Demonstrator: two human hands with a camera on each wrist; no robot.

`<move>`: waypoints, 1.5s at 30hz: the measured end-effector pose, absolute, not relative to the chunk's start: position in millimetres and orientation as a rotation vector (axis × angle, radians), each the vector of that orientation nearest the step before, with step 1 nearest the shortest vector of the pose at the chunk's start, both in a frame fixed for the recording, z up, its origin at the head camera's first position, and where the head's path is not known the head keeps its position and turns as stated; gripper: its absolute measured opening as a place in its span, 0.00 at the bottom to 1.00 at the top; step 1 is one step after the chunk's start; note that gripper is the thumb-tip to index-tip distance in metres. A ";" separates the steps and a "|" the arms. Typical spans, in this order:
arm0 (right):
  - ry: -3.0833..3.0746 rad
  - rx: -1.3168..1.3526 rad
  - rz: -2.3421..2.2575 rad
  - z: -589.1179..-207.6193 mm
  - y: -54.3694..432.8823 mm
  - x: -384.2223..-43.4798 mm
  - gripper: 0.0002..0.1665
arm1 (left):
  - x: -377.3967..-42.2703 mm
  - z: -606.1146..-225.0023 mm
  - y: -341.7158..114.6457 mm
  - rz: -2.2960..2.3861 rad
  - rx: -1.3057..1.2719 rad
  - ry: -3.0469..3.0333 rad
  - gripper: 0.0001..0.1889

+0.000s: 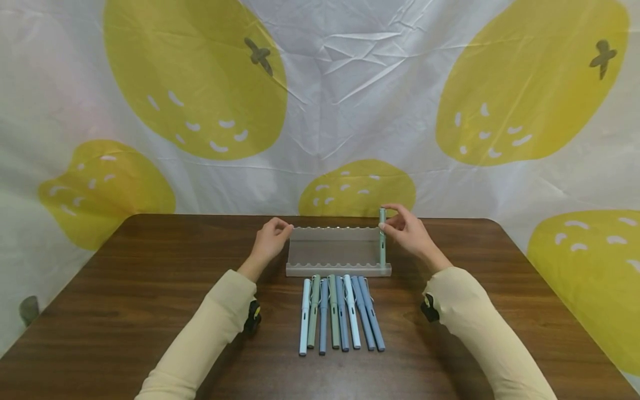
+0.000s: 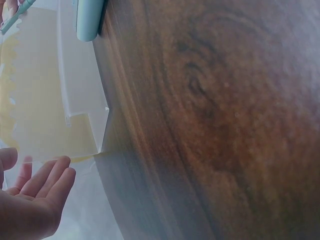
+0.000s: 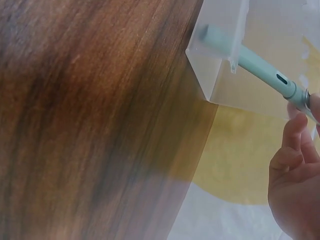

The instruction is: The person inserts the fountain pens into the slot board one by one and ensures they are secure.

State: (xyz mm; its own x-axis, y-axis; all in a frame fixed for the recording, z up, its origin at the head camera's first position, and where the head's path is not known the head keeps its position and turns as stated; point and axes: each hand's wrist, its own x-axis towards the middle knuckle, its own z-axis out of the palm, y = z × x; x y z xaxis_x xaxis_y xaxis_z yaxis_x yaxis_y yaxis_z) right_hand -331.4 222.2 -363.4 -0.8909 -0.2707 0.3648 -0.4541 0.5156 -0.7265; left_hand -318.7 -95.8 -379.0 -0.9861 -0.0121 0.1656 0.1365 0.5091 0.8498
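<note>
Held pen: a pale green pen (image 1: 382,244) is gripped near its upper end between the thumb and fingers of the right hand (image 1: 411,234). It is stood at the right end of the clear rack (image 1: 337,271), long axis close to upright in the head view, its lower end seen through the rack's front ledge in the right wrist view. The upper part is carried above the scalloped back edge; whether the shaft is seated in a notch cannot be told.

Left hand (image 1: 270,239): the rack's upper left corner is pinched, the thumb at one face and the fingers behind. The rack is thus flanked by both hands, its length set crosswise to the person.

Key relation: the held pen is at the far end of the rack from the left hand and directly at the right fingers, so the right is judged the nearer hand for any adjustment of its lean. Its axis is set across the rack's length.

Eight pens (image 1: 334,319) are laid on the wooden table (image 1: 150,311) just in front of the rack, slightly fanned, clip ends toward it. None is touched by either hand.
</note>
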 end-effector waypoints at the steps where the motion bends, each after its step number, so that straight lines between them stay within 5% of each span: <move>1: -2.555 0.618 1.320 -363.1 222.2 -331.3 0.26 | -318.5 -379.1 -95.9 -1.485 -0.105 -2.596 0.12; 21: -2.539 0.568 1.240 -362.9 224.7 -328.2 0.29 | -317.3 -379.6 -95.9 -1.505 -0.090 -2.602 0.13; 45: -2.638 0.715 1.047 -385.9 207.7 -276.6 0.12 | -318.1 -377.7 -96.1 -1.487 -0.114 -2.609 0.14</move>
State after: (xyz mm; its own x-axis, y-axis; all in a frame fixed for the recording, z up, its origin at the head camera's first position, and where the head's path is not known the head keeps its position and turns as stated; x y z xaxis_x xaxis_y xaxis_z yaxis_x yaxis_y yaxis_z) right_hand -276.6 207.7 -385.9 -0.8589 -0.3593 0.3649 -0.5118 0.6288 -0.5854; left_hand -318.1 -96.1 -377.7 -0.9878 -0.0015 0.1556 0.1332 0.5094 0.8501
